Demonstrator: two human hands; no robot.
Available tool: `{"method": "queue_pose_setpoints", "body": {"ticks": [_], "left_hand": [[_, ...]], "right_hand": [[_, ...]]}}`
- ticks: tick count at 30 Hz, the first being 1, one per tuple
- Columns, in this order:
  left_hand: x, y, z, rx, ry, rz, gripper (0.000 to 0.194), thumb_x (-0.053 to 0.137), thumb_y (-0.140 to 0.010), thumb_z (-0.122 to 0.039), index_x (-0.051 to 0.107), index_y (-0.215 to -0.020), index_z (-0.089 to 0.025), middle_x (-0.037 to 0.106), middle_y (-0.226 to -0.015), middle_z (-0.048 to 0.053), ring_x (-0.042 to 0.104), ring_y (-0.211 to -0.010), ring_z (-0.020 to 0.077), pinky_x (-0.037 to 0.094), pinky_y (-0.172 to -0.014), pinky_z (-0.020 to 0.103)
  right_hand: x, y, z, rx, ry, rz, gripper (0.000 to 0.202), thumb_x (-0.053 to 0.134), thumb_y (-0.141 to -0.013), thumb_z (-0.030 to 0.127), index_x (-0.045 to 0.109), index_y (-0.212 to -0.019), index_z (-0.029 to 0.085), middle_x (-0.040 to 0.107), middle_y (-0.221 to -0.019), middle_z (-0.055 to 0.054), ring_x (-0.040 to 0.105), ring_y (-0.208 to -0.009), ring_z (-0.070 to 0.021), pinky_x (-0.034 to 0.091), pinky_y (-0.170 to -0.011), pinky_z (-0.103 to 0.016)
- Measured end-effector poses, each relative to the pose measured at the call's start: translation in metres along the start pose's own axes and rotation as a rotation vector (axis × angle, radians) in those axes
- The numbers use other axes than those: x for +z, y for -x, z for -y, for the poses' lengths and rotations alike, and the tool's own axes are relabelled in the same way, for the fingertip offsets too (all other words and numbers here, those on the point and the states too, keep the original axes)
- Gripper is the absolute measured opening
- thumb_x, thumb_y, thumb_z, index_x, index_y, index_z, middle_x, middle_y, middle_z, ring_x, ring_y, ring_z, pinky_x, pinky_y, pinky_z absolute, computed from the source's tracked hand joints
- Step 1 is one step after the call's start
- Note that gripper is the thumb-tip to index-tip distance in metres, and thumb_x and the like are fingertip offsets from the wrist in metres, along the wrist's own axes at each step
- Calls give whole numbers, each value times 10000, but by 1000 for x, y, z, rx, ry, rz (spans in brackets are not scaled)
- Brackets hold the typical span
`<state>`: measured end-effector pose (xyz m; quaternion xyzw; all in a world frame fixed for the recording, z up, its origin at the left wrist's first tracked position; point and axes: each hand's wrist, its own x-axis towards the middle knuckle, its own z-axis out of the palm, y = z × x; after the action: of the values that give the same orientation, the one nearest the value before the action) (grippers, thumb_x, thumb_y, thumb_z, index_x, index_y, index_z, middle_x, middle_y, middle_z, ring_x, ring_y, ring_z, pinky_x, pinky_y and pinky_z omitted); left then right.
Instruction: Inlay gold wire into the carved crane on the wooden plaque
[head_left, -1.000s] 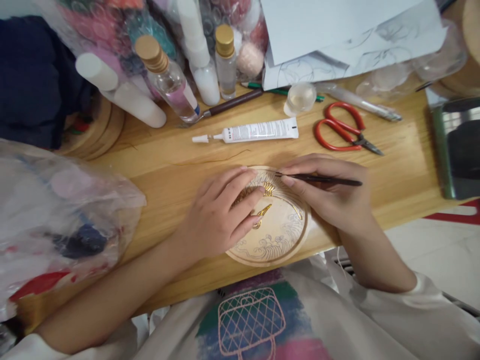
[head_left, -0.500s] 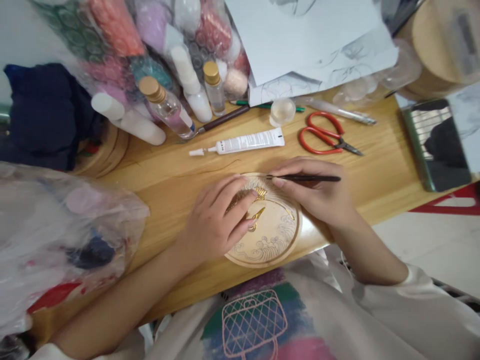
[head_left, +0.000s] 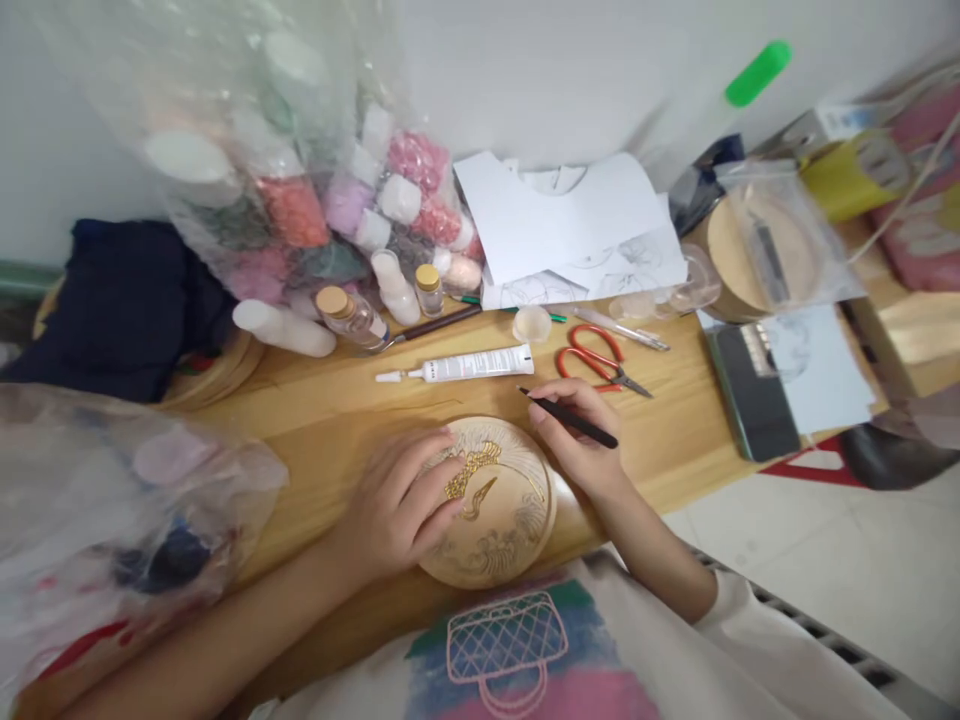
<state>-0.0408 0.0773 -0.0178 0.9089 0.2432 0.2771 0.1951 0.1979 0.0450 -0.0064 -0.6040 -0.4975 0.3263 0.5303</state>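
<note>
My left hand [head_left: 409, 505] lies palm down with its fingers a little spread, fingertips over the left part of the round, pale wooden disc with gold raised lines and grey wave drawing [head_left: 514, 505]. The disc sits near the front edge of the light wood-grained table [head_left: 667, 445], its near rim close to my printed pale shirt [head_left: 600, 640].

My right hand [head_left: 581, 445] is narrowed round the slim black pointed tool [head_left: 574, 418], just beyond the disc's right rim, with the tip aimed up and left. Past that tip, a strip of wood runs between the disc's far rim and the white printed tube with a narrow nozzle [head_left: 480, 364].

The red-handled scissors with dark metal blades [head_left: 596, 358] lie right behind my right fingers, which hide part of the handle; I can't tell whether they touch. To my right, a wider stretch of wood reaches to the dark phone with a green edge [head_left: 754, 395], close to the table's front edge. To my left, the crumpled clear plastic bag [head_left: 225, 490] sits near my forearm.
</note>
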Motion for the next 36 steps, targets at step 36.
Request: {"method": "queue_pose_setpoints", "body": {"ticks": [36], "left_hand": [[-2,-11,7,-361,387,-227,217,518,-933,-275,531,-728,-204,570,-708,-17,548,-687,133,452,-657,259]], "right_hand": [[-5,13,25,-220,707,46,157,575,-891,292,699,-865,199,713,-820,-86,650,-754,-222,498,-695,-351]]}}
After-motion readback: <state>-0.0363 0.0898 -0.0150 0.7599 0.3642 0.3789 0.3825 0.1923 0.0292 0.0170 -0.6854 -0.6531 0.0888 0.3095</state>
